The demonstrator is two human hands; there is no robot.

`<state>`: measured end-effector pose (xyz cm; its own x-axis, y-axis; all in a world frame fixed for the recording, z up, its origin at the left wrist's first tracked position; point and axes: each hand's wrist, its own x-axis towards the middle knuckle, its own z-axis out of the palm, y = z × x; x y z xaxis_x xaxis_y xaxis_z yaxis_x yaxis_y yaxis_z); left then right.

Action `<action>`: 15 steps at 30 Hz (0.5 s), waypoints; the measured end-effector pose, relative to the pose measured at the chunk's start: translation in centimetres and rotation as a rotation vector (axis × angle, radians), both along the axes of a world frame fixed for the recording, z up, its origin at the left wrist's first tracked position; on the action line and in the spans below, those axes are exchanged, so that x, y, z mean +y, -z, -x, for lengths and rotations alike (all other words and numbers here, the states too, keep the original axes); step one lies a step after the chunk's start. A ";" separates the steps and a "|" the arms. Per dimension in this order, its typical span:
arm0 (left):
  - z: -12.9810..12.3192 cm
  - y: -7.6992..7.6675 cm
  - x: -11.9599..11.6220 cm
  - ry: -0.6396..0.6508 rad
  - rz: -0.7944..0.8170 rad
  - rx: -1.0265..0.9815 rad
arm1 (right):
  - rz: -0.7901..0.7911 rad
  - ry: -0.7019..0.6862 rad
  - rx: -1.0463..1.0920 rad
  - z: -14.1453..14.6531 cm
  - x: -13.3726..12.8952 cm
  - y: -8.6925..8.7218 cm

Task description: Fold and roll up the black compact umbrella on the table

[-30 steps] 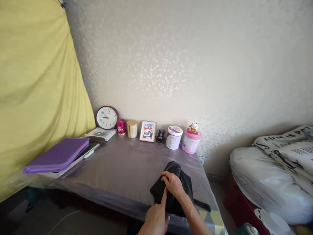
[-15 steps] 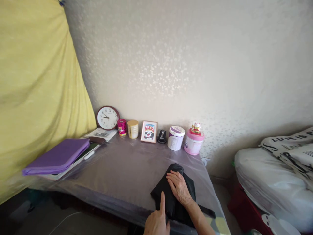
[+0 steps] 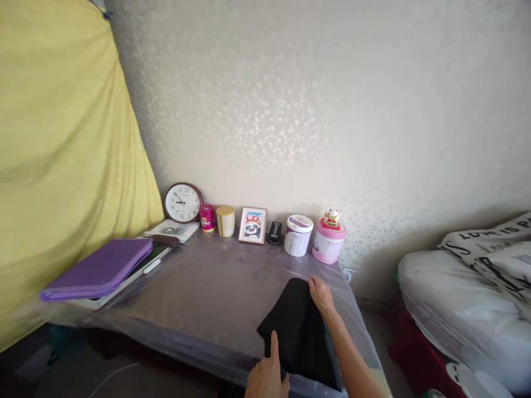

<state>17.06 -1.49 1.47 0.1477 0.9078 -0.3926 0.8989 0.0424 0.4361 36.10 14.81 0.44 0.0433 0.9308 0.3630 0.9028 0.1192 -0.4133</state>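
Note:
A black umbrella (image 3: 292, 320), closed with its loose canopy panels laid fairly flat, lies on the near right part of the table. My left hand (image 3: 267, 376) is closed around its lower end, index finger stretched out over the fabric; the part in the palm is hidden. At the far right edge of the canopy, my right hand (image 3: 321, 296) pinches the fabric between thumb and fingers. One panel corner points left, beyond my left index finger.
The plastic-covered table (image 3: 199, 298) meets the wall. Along its back stand a clock (image 3: 183, 202), pink can (image 3: 207, 219), yellow-lidded container (image 3: 225, 222), panda picture (image 3: 253, 225) and two tubs (image 3: 298, 236). A purple folder (image 3: 99, 268) lies left; a red box (image 3: 418, 354) stands right.
My right hand has gone from lying flat on the canopy to pinching its right edge. The fabric looks smoother, and the strap at the right no longer shows. My left hand has barely moved.

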 end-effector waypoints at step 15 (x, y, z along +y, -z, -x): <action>2.0 -0.7 -0.3 -0.065 -0.007 -0.346 | 0.221 0.177 0.434 -4.6 -10.6 1.7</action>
